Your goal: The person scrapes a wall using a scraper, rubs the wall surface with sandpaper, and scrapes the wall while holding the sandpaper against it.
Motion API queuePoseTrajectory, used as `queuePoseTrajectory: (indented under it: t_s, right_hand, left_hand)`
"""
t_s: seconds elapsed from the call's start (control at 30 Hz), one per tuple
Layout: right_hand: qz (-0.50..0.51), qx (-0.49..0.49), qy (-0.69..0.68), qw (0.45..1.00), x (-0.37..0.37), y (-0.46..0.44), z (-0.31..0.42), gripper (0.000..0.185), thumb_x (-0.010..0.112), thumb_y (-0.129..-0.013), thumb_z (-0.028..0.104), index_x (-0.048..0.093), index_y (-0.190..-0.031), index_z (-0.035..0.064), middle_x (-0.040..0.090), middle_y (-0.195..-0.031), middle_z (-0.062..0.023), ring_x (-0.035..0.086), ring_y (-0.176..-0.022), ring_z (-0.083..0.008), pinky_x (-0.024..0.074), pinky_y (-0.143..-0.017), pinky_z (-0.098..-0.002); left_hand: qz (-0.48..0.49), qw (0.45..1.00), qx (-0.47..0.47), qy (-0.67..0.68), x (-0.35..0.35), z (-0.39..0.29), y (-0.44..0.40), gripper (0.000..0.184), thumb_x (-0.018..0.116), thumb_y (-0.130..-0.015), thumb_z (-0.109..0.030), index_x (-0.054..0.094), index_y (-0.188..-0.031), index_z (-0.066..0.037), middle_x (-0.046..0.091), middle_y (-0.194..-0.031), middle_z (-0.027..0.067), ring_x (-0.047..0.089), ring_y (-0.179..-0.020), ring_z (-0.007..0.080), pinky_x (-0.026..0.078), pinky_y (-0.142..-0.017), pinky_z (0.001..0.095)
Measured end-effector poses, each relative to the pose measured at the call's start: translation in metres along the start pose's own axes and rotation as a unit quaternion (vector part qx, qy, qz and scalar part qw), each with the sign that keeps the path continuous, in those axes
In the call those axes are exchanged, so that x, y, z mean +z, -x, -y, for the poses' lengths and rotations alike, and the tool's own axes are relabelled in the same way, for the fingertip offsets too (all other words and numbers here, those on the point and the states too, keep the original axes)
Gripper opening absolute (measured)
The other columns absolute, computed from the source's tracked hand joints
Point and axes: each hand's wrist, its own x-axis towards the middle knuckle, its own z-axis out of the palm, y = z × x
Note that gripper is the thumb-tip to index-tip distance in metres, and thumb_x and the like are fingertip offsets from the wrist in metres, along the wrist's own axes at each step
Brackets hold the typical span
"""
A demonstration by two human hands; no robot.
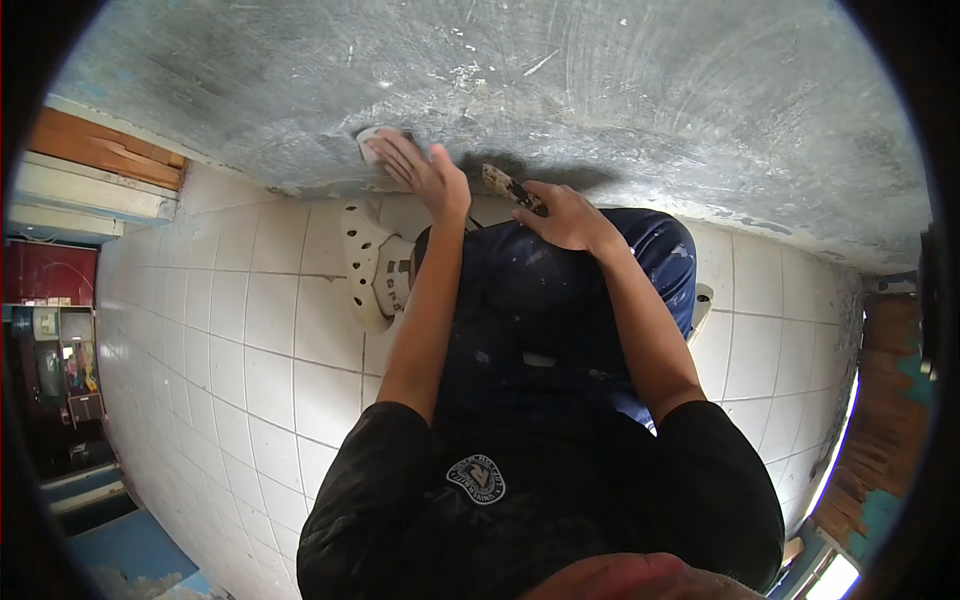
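Note:
My left hand [420, 177] presses a pale, flat piece [370, 146] against the grey wall [600, 90], low down near the floor; the fingers lie over it and the thumb sticks out. What the piece is made of cannot be made out. To the right, my right hand [567, 218] is wrapped round the handle of a stained scraper [497, 182], whose tip points up and left toward the wall. That hand is over my knee in dark blue trousers [520, 265]. White scuffs and streaks mark the wall's surface.
White floor tiles [260, 320] spread around my legs. A cream clog [360, 265] with holes is on my foot at the left. At the far left are wooden boards [105, 150] and shelves [80, 365]; a worn wooden panel [880, 400] stands at the right.

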Motion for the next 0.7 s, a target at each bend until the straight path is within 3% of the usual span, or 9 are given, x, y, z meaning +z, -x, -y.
queuePoseTrajectory:
  t_s: [0.07,0.17,0.27,0.43,0.5,0.53,0.6,0.63,0.7]
  right_hand:
    - [-0.004,-0.006,-0.018,1.0,0.003,-0.002,-0.003,0.048,0.066,-0.088,0.036,0.062,-0.123,0.0031,0.068,-0.106,-0.0238,0.063,-0.106,-0.0404,0.0484,-0.092,-0.0465]
    - [0.001,-0.019,-0.039,0.999,0.007,-0.007,-0.015,0.045,0.066,-0.088,0.036,0.063,-0.12,0.0036,0.069,-0.105,-0.0228,0.064,-0.104,-0.04,0.0489,-0.09,-0.0469]
    - [-0.009,-0.032,-0.042,0.999,0.007,-0.005,-0.017,0.043,0.065,-0.087,0.035,0.064,-0.116,0.0034,0.07,-0.103,-0.022,0.064,-0.103,-0.0397,0.0494,-0.088,-0.0474]
    - [-0.011,-0.012,-0.028,0.999,0.001,0.003,-0.009,0.053,0.066,-0.09,0.036,0.058,-0.127,-0.0022,0.068,-0.108,-0.0254,0.064,-0.107,-0.0399,0.0494,-0.093,-0.0437]
    - [0.002,-0.007,-0.034,0.999,-0.003,0.004,-0.006,0.055,0.066,-0.09,0.037,0.057,-0.128,-0.0022,0.068,-0.109,-0.0252,0.064,-0.109,-0.0395,0.0489,-0.095,-0.0432]
    - [0.018,-0.002,-0.038,0.999,-0.004,0.003,-0.005,0.057,0.066,-0.09,0.037,0.057,-0.13,-0.0023,0.068,-0.11,-0.025,0.063,-0.111,-0.0391,0.0483,-0.097,-0.0428]
    - [0.0,-0.019,-0.038,0.999,0.002,0.001,-0.008,0.056,0.066,-0.09,0.037,0.057,-0.128,-0.0027,0.068,-0.109,-0.0253,0.063,-0.11,-0.0396,0.0487,-0.095,-0.0437]
    - [-0.017,-0.026,-0.03,0.999,0.003,0.001,-0.009,0.054,0.066,-0.09,0.037,0.058,-0.127,-0.0031,0.068,-0.108,-0.0255,0.064,-0.109,-0.0401,0.0491,-0.094,-0.0446]
    - [0.014,-0.021,-0.045,0.999,0.001,-0.002,-0.009,0.054,0.066,-0.089,0.037,0.059,-0.127,-0.0011,0.068,-0.11,-0.0253,0.063,-0.109,-0.0396,0.0488,-0.094,-0.0446]
  left_hand:
    - [0.046,0.962,0.254,-0.089,-0.009,-0.015,0.002,0.085,0.028,-0.099,-0.063,0.021,-0.155,0.001,0.009,-0.162,0.0249,0.006,-0.151,0.0398,0.004,-0.119,0.0592]
    - [0.206,0.872,0.418,-0.149,-0.012,-0.032,0.004,0.09,0.035,-0.093,-0.071,0.028,-0.155,-0.005,0.016,-0.162,0.0241,0.009,-0.15,0.0425,0.002,-0.118,0.0605]
    - [0.191,0.87,0.435,-0.131,-0.001,-0.023,0.007,0.087,0.036,-0.093,-0.07,0.037,-0.152,-0.006,0.023,-0.16,0.0226,0.014,-0.149,0.0435,0.003,-0.117,0.0615]
    - [0.116,0.932,0.325,-0.109,0.005,-0.011,0.0,0.085,0.029,-0.098,-0.067,0.024,-0.156,-0.005,0.01,-0.163,0.0238,0.005,-0.151,0.0386,0.004,-0.119,0.0591]
    - [-0.011,0.993,0.119,0.003,0.01,0.016,-0.013,0.082,0.023,-0.102,-0.059,0.012,-0.156,0.002,0.002,-0.162,0.0279,0.001,-0.152,0.038,0.002,-0.121,0.0529]
    - [-0.015,0.992,0.126,-0.004,0.01,0.021,-0.017,0.082,0.023,-0.102,-0.059,0.012,-0.156,0.002,0.002,-0.162,0.0279,0.001,-0.152,0.038,0.002,-0.121,0.0529]
    - [-0.064,0.974,-0.166,0.138,0.009,0.038,-0.024,0.08,0.019,-0.104,-0.054,0.007,-0.154,0.006,0.0,-0.161,0.029,0.0,-0.151,0.0382,0.001,-0.122,0.048]
    - [-0.04,0.994,-0.099,-0.003,0.008,0.05,-0.026,0.08,0.02,-0.104,-0.055,0.007,-0.155,0.004,0.001,-0.161,0.0286,0.0,-0.152,0.0374,0.002,-0.121,0.051]
    - [-0.029,0.998,-0.038,-0.034,0.003,0.038,-0.015,0.082,0.023,-0.103,-0.057,0.008,-0.155,0.004,0.001,-0.162,0.0284,0.001,-0.152,0.0376,0.002,-0.12,0.0527]
